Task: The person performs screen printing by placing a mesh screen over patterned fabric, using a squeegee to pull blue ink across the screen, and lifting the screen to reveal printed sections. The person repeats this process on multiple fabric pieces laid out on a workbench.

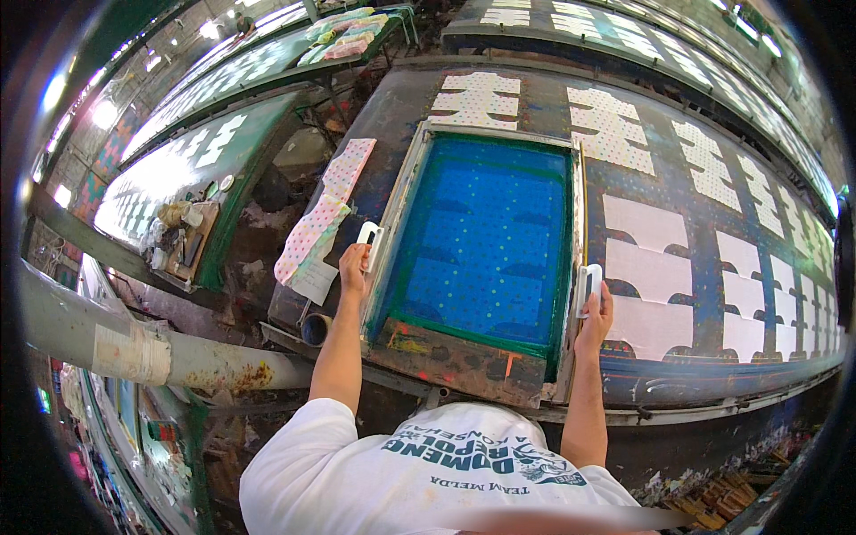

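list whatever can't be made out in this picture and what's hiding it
All in the head view:
Right hand: its full grip, partly hidden by the right white handle.
Blue mesh: fine detail beneath, veiled by the mesh.
Small items at left: exact kinds, too small.
Far person, upper left: hands, too small.
Wooden pieces, lower right: full extent, cut off by the picture's edge.

Glare whitens the green table (254, 125) while fisheye edges curve into black.
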`<control>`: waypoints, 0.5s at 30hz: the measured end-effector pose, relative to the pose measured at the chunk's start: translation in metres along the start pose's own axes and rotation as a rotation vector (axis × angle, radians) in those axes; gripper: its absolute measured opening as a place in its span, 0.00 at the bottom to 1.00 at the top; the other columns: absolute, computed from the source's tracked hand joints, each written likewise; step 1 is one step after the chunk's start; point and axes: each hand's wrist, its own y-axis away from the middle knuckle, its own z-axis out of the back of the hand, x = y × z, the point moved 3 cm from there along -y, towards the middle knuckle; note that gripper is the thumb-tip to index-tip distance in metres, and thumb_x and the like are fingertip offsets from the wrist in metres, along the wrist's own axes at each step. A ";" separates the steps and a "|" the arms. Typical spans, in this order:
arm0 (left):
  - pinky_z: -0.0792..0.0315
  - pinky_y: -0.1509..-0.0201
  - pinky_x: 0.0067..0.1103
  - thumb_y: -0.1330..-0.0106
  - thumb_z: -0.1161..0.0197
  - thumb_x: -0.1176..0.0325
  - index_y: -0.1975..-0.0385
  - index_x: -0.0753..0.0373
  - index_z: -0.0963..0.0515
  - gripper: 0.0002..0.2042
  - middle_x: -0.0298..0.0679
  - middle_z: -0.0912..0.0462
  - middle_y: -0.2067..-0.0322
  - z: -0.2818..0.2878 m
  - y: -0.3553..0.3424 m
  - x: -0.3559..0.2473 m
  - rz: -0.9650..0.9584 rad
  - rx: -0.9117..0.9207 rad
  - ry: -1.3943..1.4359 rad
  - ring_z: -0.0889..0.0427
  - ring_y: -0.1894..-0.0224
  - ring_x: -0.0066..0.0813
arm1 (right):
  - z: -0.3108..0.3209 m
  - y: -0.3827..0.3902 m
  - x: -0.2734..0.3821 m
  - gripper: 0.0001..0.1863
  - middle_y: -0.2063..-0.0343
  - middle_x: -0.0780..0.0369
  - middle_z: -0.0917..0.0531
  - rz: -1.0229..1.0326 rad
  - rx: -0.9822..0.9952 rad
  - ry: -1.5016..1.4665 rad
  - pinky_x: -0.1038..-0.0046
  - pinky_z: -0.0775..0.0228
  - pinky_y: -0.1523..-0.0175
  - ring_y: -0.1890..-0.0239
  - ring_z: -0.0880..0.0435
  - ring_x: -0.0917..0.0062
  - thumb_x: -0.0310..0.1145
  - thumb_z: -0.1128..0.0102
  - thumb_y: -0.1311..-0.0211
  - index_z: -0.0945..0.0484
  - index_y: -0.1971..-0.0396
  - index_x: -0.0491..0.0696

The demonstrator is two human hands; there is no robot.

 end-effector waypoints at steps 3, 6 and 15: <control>0.40 0.70 0.16 0.28 0.40 0.62 0.63 0.67 0.17 0.12 0.29 0.26 0.74 -0.001 0.002 -0.002 0.015 0.003 0.026 0.34 0.76 0.15 | 0.002 -0.001 -0.001 0.23 0.70 0.71 0.27 0.002 0.004 0.028 0.80 0.38 0.61 0.68 0.32 0.87 0.29 0.39 0.26 0.26 0.33 0.45; 0.40 0.69 0.16 0.29 0.39 0.62 0.63 0.66 0.17 0.12 0.28 0.26 0.74 -0.003 0.004 -0.003 0.027 0.002 0.048 0.34 0.75 0.15 | 0.003 -0.003 -0.003 0.23 0.71 0.72 0.27 0.006 0.009 0.019 0.80 0.38 0.62 0.69 0.32 0.87 0.29 0.39 0.26 0.26 0.34 0.45; 0.40 0.68 0.17 0.29 0.39 0.61 0.65 0.66 0.18 0.13 0.29 0.26 0.73 -0.004 0.007 -0.009 0.032 -0.024 -0.014 0.34 0.74 0.15 | 0.001 0.000 -0.003 0.24 0.68 0.71 0.26 0.003 -0.001 -0.033 0.80 0.38 0.63 0.68 0.31 0.88 0.31 0.38 0.27 0.27 0.33 0.45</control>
